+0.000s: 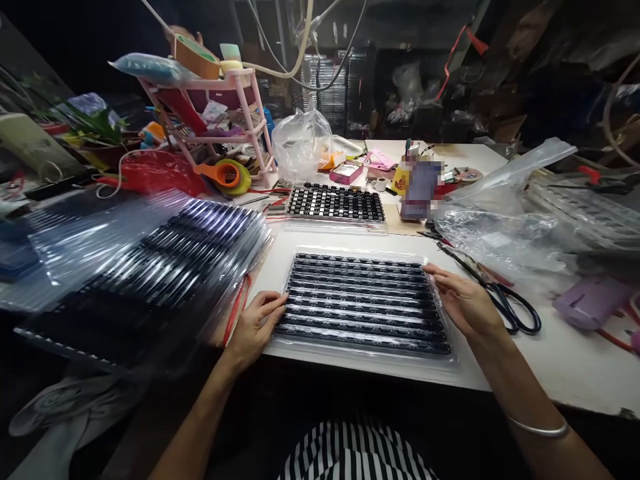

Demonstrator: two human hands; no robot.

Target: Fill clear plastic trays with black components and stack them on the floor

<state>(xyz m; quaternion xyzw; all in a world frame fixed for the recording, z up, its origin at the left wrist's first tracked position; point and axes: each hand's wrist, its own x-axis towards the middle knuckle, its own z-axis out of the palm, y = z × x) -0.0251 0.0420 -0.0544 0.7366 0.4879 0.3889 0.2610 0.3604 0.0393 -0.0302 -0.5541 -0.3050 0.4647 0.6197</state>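
A clear plastic tray (365,303) filled with rows of small black parts lies on the white table in front of me. My left hand (256,325) grips its left edge, fingers curled onto the rim. On the tray's right edge rests my right hand (463,301), thumb on top. A second tray (336,203) of black parts lies farther back. To my left a tall slanted stack of the same trays (165,260) leans on a lower surface.
Black-handled scissors (505,303) lie just right of my right hand. Crumpled clear plastic bags (505,213) cover the right side. A pink rack (225,113) with tape rolls, a tied bag (300,143) and small clutter stand at the back. The table's front edge (575,393) runs near me.
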